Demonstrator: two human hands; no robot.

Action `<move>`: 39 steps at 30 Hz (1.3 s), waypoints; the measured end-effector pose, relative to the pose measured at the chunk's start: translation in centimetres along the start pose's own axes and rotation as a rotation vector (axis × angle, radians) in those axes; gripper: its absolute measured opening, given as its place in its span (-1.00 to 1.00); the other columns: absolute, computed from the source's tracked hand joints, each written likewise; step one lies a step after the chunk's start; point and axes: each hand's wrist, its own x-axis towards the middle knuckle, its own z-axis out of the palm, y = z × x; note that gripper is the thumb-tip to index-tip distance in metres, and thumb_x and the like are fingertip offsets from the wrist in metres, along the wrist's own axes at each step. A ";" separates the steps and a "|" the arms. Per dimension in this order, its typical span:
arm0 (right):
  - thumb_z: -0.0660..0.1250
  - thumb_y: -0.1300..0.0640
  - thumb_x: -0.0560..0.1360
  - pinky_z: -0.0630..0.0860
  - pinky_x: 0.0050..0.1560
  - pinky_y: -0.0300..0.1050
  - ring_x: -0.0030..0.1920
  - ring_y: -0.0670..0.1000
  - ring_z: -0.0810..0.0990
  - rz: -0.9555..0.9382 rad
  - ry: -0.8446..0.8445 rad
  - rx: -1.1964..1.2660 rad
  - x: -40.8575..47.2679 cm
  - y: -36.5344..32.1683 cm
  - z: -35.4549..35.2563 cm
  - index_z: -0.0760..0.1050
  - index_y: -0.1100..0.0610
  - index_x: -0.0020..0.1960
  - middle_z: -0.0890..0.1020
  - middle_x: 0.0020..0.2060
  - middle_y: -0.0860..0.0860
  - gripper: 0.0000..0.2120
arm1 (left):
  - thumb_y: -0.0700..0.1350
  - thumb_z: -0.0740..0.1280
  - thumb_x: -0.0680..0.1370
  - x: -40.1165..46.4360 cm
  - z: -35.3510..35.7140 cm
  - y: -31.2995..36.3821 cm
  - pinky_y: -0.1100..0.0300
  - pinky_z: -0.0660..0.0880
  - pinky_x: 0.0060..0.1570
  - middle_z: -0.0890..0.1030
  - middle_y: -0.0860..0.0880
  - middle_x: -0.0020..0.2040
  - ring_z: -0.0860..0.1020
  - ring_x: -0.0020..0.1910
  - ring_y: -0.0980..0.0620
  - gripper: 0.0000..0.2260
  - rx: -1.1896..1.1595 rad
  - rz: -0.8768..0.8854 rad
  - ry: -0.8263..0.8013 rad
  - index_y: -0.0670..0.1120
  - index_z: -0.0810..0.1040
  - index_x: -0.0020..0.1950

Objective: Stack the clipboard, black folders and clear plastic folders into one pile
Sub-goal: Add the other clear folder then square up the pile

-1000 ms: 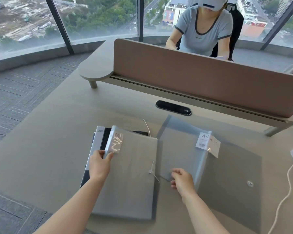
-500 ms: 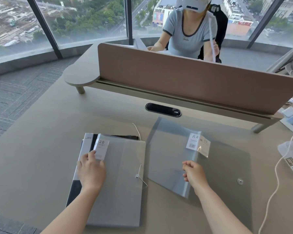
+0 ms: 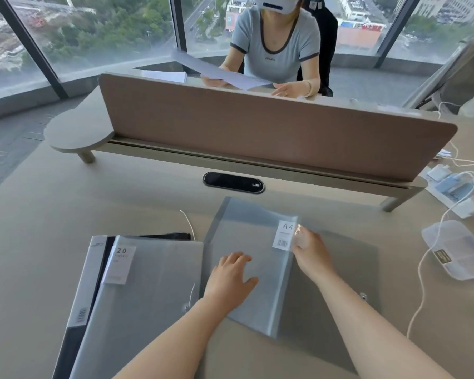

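A pile sits on the desk at the left: a clear plastic folder (image 3: 151, 291) labelled "20" lies on top of a black folder (image 3: 93, 272) with a white spine. To its right lies a clear plastic folder (image 3: 255, 239) labelled "A4", partly over a darker translucent folder (image 3: 340, 294) with a button clasp. My left hand (image 3: 230, 277) rests flat, fingers apart, on the A4 folder's left half. My right hand (image 3: 309, 250) pinches that folder's right edge beside the label.
A brown divider panel (image 3: 271, 132) on a raised shelf crosses the desk behind the folders, a black cable grommet (image 3: 233, 182) in front of it. A clear plastic box (image 3: 460, 250), white cables (image 3: 419, 283) and small items lie at the right. A person sits opposite holding papers.
My left hand has left the "20" folder on the pile and moved right onto the A4 folder. My right hand has slid up its right edge to the label.
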 end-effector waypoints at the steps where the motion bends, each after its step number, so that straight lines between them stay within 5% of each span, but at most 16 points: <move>1: 0.18 0.19 0.51 0.41 0.02 -0.07 0.20 0.14 0.53 0.001 -0.011 -0.019 0.5 0.2 -0.1 0.41 0.03 0.30 0.43 0.32 0.05 -0.63 | 0.15 0.30 0.58 0.5 0.5 0.6 0.05 0.24 0.45 0.27 0.02 0.58 0.22 0.54 -0.06 -0.44 0.010 -0.006 -0.046 0.04 0.30 0.54; 6: 0.18 0.20 0.54 0.40 0.12 -0.04 0.29 0.13 0.49 -0.020 -0.052 -0.100 3.0 0.5 -0.6 0.28 0.15 0.41 0.30 0.42 0.05 -0.56 | 0.24 0.29 0.56 2.0 2.3 2.2 0.00 -0.05 0.58 -0.04 -0.02 0.67 -0.08 0.64 -0.07 -0.30 0.111 -0.006 -0.158 0.10 0.11 0.62; 13: 0.19 0.09 0.56 0.32 0.35 -0.01 0.46 0.11 0.33 0.031 -0.143 -0.200 6.2 1.3 -0.8 0.06 0.13 0.56 0.06 0.58 0.00 -0.37 | 0.28 0.27 0.54 2.7 4.3 2.1 -0.05 -0.18 0.58 -0.15 0.00 0.67 -0.20 0.64 -0.06 -0.25 0.218 -0.019 -0.164 0.12 0.04 0.64; 21: 0.18 0.10 0.55 0.38 0.26 -0.01 0.34 0.16 0.46 0.061 -0.159 -0.215 7.7 1.6 -0.2 0.12 0.10 0.54 0.18 0.51 0.04 -0.41 | 0.33 0.25 0.53 2.7 4.8 1.9 -0.04 -0.21 0.58 -0.18 0.04 0.67 -0.21 0.63 -0.05 -0.24 0.241 -0.033 -0.151 0.15 0.01 0.63; 27: 0.15 0.13 0.57 0.42 0.15 0.03 0.21 0.24 0.51 0.036 -0.075 -0.233 8.1 0.9 -0.4 0.29 0.15 0.43 0.27 0.38 0.13 -0.57 | 0.31 0.26 0.53 2.8 4.7 2.0 -0.03 -0.19 0.57 -0.15 0.05 0.67 -0.18 0.64 -0.05 -0.26 0.218 -0.036 -0.154 0.15 0.03 0.63; 32: 0.15 0.06 0.57 0.37 -0.06 -0.05 -0.10 0.14 0.48 0.011 0.022 -0.165 7.9 -0.5 -1.6 0.39 0.13 0.20 0.40 0.22 0.06 -0.75 | 0.27 0.29 0.55 2.8 3.8 2.9 -0.01 -0.08 0.58 -0.06 0.04 0.67 -0.09 0.64 -0.04 -0.28 0.071 -0.086 -0.133 0.12 0.09 0.62; 36: 0.23 0.00 0.45 0.36 -0.20 -0.09 -0.14 0.11 0.59 -0.018 0.136 -0.044 6.2 -2.5 -2.9 0.40 0.04 -0.12 0.59 -0.11 0.00 -0.88 | 0.28 0.31 0.52 2.4 1.9 4.7 -0.03 0.12 0.56 0.01 0.07 0.66 -0.04 0.63 0.01 -0.26 -0.209 -0.140 -0.088 0.15 0.09 0.62; 39: 0.25 0.04 0.36 0.34 -0.31 -0.09 -0.27 0.11 0.55 -0.067 0.228 0.057 3.9 -4.6 -4.0 0.33 0.05 -0.27 0.56 -0.33 -0.01 -0.87 | 0.27 0.36 0.49 1.4 0.1 6.4 -0.02 0.21 0.52 0.03 0.13 0.65 -0.04 0.61 0.10 -0.23 -0.342 -0.108 -0.044 0.20 0.08 0.61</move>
